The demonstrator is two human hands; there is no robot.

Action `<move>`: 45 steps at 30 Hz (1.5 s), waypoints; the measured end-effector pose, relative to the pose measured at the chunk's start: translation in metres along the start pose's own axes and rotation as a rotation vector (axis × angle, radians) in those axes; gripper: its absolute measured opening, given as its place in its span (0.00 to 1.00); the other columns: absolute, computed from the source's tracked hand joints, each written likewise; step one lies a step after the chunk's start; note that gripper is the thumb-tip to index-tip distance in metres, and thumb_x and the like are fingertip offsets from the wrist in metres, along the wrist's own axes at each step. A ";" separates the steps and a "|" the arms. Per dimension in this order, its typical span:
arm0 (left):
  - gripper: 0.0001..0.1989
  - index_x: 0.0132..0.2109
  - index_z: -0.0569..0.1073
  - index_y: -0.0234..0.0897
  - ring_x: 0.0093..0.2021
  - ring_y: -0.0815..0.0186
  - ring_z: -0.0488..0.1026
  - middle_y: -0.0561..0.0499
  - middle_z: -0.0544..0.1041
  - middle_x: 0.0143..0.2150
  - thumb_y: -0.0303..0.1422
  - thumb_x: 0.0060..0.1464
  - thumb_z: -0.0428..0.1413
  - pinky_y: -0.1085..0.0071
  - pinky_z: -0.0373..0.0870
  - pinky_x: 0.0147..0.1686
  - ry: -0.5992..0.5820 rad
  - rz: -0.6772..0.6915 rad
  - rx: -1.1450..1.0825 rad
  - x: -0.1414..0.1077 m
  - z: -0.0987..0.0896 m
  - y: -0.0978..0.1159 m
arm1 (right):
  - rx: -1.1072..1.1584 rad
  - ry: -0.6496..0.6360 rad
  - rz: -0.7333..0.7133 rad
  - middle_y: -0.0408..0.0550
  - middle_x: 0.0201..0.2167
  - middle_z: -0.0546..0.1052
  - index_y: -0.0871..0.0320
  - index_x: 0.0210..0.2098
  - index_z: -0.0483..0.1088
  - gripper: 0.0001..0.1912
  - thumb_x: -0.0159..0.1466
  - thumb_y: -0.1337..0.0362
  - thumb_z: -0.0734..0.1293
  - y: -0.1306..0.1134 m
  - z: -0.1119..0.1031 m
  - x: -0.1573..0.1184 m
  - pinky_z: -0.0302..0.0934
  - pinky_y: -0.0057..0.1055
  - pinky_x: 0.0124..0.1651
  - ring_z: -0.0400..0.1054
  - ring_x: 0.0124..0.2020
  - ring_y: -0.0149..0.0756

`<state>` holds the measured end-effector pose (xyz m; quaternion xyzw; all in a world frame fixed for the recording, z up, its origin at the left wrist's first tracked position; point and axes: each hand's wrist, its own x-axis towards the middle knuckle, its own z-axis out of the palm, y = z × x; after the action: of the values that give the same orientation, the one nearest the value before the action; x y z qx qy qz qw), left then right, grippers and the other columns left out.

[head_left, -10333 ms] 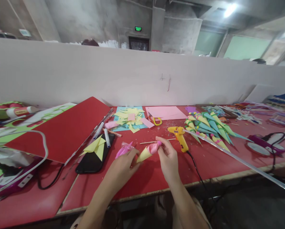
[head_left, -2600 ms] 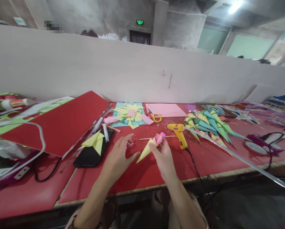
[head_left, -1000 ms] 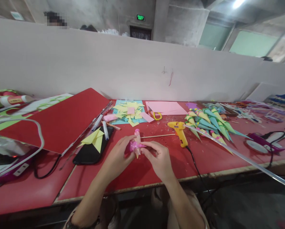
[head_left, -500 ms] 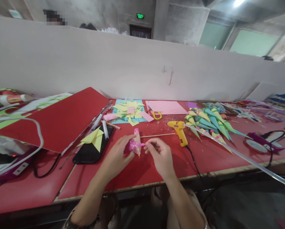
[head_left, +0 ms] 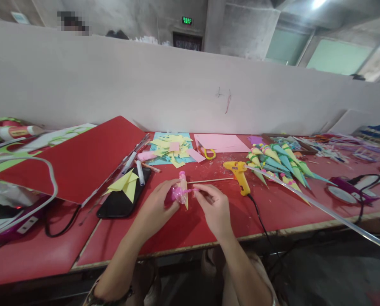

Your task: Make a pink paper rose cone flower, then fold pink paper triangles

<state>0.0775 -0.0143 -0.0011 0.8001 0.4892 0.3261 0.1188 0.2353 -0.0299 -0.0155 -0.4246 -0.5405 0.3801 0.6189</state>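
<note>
Near the middle of the red table, my left hand (head_left: 159, 206) is closed on a small pink and yellow paper cone (head_left: 184, 187) with a pink ball at its top and shiny pink wrap on its side. My right hand (head_left: 212, 206) pinches the end of a thin pink strip (head_left: 190, 191) that runs from the cone's side. Behind the hands lies a thin wooden stick (head_left: 210, 181). A yellow glue gun (head_left: 240, 176) with a long clear glue stick rests to the right of my right hand.
A black phone (head_left: 118, 205) with folded yellow paper and a marker lies at left. Scissors (head_left: 210, 154), paper scraps (head_left: 170, 148) and a pink sheet (head_left: 224, 143) are behind. Several finished cones (head_left: 280, 161) are piled at right. A white partition (head_left: 177, 93) stands at the back.
The cone has turned slightly in my left hand, and its yellow side and tip show more. The pink strip looks twisted or bent now. My right hand has barely moved.
</note>
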 end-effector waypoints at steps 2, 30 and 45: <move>0.18 0.49 0.64 0.35 0.47 0.60 0.69 0.43 0.71 0.48 0.29 0.49 0.47 0.62 0.65 0.48 -0.005 0.005 -0.009 0.000 0.000 0.001 | 0.041 -0.058 0.007 0.47 0.35 0.74 0.56 0.37 0.73 0.10 0.55 0.66 0.66 0.000 0.002 0.000 0.66 0.30 0.39 0.70 0.35 0.34; 0.23 0.53 0.64 0.24 0.52 0.45 0.63 0.31 0.66 0.52 0.27 0.48 0.49 0.53 0.62 0.47 0.106 -0.148 0.517 -0.005 0.002 -0.006 | 0.208 0.053 0.185 0.43 0.26 0.75 0.58 0.29 0.71 0.05 0.52 0.64 0.67 -0.003 0.003 0.002 0.63 0.27 0.32 0.68 0.26 0.30; 0.11 0.36 0.74 0.35 0.30 0.66 0.70 0.53 0.74 0.26 0.37 0.49 0.52 0.72 0.66 0.33 -0.040 -0.277 -0.616 0.003 0.005 0.024 | -0.175 -0.041 -0.236 0.46 0.31 0.73 0.55 0.35 0.73 0.11 0.57 0.72 0.61 -0.007 0.010 -0.007 0.64 0.29 0.37 0.68 0.33 0.33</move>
<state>0.0985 -0.0233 0.0086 0.6588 0.4695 0.4233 0.4078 0.2250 -0.0376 -0.0107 -0.4025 -0.6302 0.2646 0.6089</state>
